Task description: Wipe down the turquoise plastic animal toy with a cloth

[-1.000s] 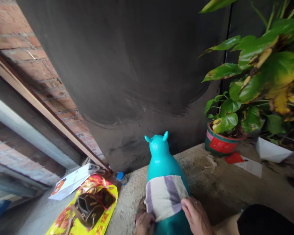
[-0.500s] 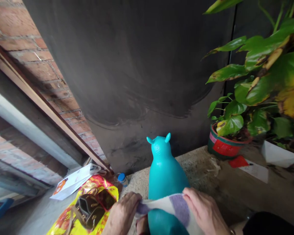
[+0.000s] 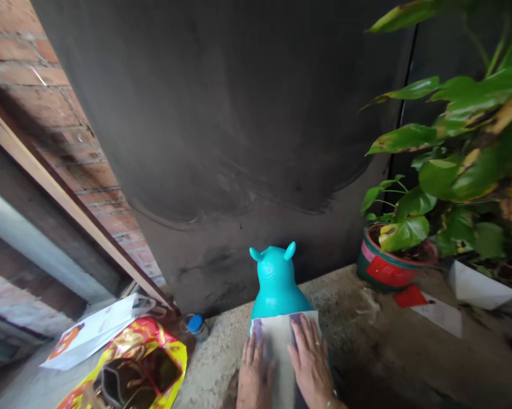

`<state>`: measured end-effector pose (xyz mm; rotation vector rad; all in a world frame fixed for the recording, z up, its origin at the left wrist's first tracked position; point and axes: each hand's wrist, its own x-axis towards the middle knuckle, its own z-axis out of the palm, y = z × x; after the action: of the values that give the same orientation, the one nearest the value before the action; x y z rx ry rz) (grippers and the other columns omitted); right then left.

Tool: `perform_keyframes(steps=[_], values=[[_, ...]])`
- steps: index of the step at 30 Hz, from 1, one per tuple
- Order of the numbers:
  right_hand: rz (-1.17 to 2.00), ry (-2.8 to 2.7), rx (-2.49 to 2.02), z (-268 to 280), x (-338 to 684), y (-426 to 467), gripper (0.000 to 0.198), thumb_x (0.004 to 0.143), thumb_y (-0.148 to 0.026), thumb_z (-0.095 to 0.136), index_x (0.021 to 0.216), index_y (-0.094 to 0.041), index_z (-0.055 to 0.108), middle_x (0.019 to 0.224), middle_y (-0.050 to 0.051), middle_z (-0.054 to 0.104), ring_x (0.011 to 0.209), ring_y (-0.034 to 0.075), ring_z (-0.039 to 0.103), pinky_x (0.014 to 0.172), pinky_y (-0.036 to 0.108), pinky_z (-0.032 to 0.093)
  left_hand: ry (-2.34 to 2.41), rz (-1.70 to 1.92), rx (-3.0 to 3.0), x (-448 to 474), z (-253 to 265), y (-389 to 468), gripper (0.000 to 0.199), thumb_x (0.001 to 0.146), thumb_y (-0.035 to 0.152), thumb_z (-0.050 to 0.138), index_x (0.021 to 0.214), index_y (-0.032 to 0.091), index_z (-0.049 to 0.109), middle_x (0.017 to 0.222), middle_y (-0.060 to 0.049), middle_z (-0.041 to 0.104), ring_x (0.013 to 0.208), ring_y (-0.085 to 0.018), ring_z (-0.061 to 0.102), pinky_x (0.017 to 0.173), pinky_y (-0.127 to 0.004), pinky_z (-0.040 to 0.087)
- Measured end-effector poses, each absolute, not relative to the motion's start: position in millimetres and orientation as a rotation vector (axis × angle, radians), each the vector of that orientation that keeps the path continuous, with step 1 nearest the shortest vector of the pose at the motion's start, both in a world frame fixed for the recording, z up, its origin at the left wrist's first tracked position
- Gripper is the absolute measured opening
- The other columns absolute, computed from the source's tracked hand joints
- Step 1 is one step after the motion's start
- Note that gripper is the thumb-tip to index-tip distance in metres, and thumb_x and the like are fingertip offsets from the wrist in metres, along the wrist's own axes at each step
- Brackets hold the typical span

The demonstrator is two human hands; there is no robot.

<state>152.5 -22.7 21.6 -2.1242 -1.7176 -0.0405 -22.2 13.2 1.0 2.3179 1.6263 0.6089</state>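
Hands at the near edge of the view, both laid flat with fingers spread on a striped cloth (image 3: 281,341) draped over the back of a teal animal-shaped toy (image 3: 276,278). Left hand (image 3: 254,375) presses the cloth's left part; right hand (image 3: 310,363) covers its right part, beside the purple stripe. Neither hand pinches or grips anything. Toy stands on a rough concrete ledge (image 3: 349,318), its eared head far of the hands, facing a dark wall (image 3: 239,125). Left of the ledge: blue-capped bottle (image 3: 195,325), yellow-red bag (image 3: 132,369), white paper bag (image 3: 89,332). Right: potted plant in a red-green pot (image 3: 387,267).
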Motion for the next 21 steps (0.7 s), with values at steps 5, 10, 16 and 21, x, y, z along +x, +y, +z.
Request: perform_keyframes(steps=[5, 10, 16, 21], values=[[0.166, -1.690, -2.302, -3.9, 136.8, -2.6, 0.056, 0.094, -0.039, 0.028, 0.148, -0.028, 0.026, 0.157, 0.002, 0.014, 0.143, 0.037, 0.017, 0.102, 0.068, 0.034, 1.734, 0.436, 2.112, -3.6, -36.2, 17.1, 0.056, 0.090, 0.037, 0.036, 0.141, 0.014, 0.039, 0.153, -0.015, 0.031, 0.142, -0.030, 0.028, 0.112, -0.055, 0.035], [0.255, -1.726, -2.325, 11.7, 152.5, 47.2, 0.057, 0.095, -0.035, 0.021, 0.151, -0.023, 0.011, 0.158, 0.001, 0.000, 0.145, 0.034, 0.007, 0.105, 0.069, 0.029, 1.725, 0.405, 2.011, 15.1, -7.8, 55.5, 0.057, 0.092, 0.035, 0.030, 0.146, 0.017, 0.027, 0.158, -0.013, 0.016, 0.145, -0.028, 0.013, 0.116, -0.053, 0.027], [0.180, -1.669, -2.322, 10.5, 148.4, 49.2, 0.057, 0.095, -0.038, 0.022, 0.150, -0.025, 0.016, 0.158, 0.003, 0.009, 0.144, 0.034, 0.014, 0.099, 0.073, 0.034, 1.764, 0.295, 1.990, 17.4, 5.6, 58.4, 0.056, 0.094, 0.034, 0.026, 0.147, 0.018, 0.020, 0.158, -0.012, 0.013, 0.145, -0.026, 0.014, 0.116, -0.050, 0.028], [-0.204, -1.586, -2.152, -63.4, 142.8, -25.5, 0.055, 0.090, -0.041, 0.037, 0.144, -0.031, 0.038, 0.146, 0.010, 0.042, 0.126, 0.043, 0.047, 0.080, 0.069, 0.049, 1.865, 0.244, 2.272, 10.2, -21.2, 8.8, 0.053, 0.087, 0.035, 0.044, 0.138, 0.023, 0.041, 0.148, -0.011, 0.036, 0.136, -0.027, 0.038, 0.104, -0.045, 0.045]])
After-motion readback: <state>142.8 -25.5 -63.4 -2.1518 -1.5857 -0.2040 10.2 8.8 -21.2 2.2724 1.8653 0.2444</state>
